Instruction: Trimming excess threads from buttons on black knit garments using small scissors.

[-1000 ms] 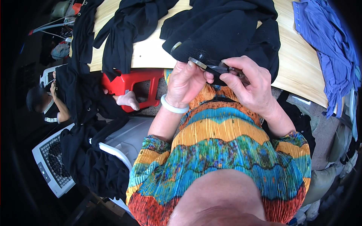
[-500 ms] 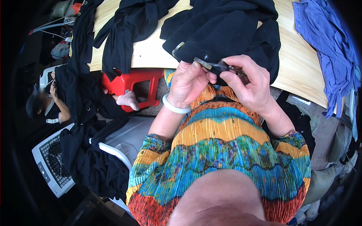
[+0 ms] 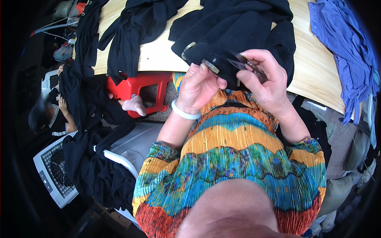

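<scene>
The right hand (image 3: 266,81) is closed around a small pair of thread snips (image 3: 244,63), fingers curled over the handles and thumb pressed along the top, the dark blades pointing toward the left hand (image 3: 198,85); whether the blades are apart or together is too small to tell. The left hand pinches a fold of the black garment (image 3: 234,27) between thumb and fingertips, holding up the edge where a round pale button (image 3: 210,66) sits; a second button (image 3: 188,47) shows just beyond it on the same edge, toward the table.

The step in hand looks like trimming loose thread beside the nearer button; the blade tips lie just beside it, not clearly touching the cloth. The next move would call for a taut fold, the tips brought in flat against the stitching and a short snip that takes thread only, not fabric or the button's own sewing.

Taking the black garment as landmark: it spills from the wooden table (image 3: 158,55) over the table's near edge into both hands; left of it lies a second black garment (image 3: 131,23), partly hanging off the table; right of it, well apart, a blue garment (image 3: 341,47). Below and left of it stands a red plastic stool (image 3: 139,85) with someone's bare foot (image 3: 133,106) against it; further left more black cloth (image 3: 79,99) hangs down, and low at the far left sits a white fan heater (image 3: 51,174).

Count: one pair of snips; two buttons visible; two black garments on the table; one blue garment; one stool; one white bangle (image 3: 184,114) on the left wrist.
</scene>
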`<move>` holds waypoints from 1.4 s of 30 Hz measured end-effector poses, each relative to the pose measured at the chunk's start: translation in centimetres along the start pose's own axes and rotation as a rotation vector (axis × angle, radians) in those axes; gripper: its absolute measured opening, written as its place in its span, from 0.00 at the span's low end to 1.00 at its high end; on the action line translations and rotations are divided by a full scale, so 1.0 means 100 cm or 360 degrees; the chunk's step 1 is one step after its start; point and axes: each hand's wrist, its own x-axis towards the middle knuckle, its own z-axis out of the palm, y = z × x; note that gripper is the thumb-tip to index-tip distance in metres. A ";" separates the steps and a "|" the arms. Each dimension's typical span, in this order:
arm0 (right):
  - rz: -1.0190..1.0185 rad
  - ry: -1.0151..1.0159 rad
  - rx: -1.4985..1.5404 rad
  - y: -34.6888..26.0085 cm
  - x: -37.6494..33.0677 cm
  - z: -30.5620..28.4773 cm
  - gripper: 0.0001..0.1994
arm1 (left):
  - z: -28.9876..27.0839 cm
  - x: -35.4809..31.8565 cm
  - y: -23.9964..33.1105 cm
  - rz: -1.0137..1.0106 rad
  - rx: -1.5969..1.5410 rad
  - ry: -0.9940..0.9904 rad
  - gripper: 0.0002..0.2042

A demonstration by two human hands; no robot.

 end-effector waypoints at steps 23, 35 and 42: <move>-0.0451 -0.0234 -0.0246 -0.001 0.022 0.003 0.14 | -0.009 0.000 0.007 -0.0008 0.0359 -0.0076 0.14; 0.0106 -0.0301 0.0205 0.023 0.014 -0.021 0.12 | -0.008 0.009 0.033 -0.0028 -0.0362 -0.0244 0.23; 0.0378 -0.0417 0.0393 0.020 0.003 -0.003 0.18 | -0.009 0.021 0.029 -0.0006 -0.0670 -0.0243 0.22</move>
